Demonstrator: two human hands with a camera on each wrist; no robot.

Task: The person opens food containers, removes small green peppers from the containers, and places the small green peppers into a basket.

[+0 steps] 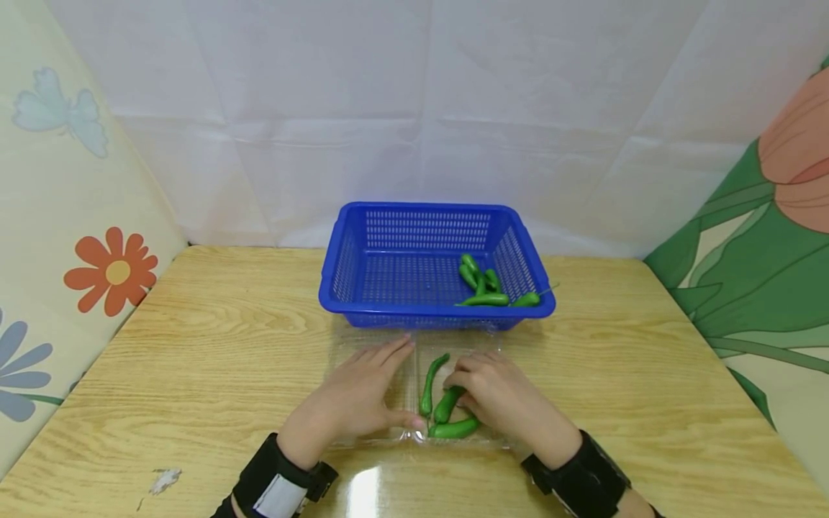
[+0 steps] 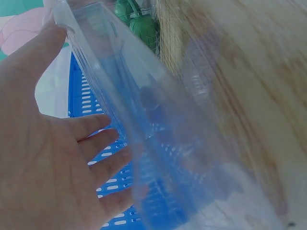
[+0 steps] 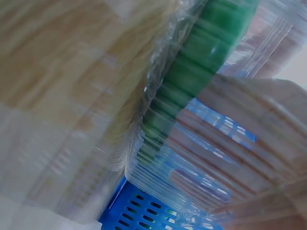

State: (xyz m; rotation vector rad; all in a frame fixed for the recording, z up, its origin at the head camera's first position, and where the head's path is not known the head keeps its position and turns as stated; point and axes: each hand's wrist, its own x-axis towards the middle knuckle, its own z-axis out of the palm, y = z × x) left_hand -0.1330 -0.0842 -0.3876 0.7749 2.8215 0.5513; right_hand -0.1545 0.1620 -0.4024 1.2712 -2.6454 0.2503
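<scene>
A clear hinged plastic box lies spread on the table, its two halves side by side. Over its left half is my left hand, fingers extended, the thumb touching the middle ridge. In the left wrist view the thumb meets the edge of the clear plastic. My right hand reaches into the right half and pinches a green chili pepper. Two more peppers lie there: a curved one along the ridge and another along the near wall. Ribbed plastic partly covers the right fingers in the right wrist view.
Directly behind the box stands a blue perforated basket. Several green peppers lie in its right side, one stem poking over the rim. A white cloth hangs behind the wooden table, with printed panels at both sides.
</scene>
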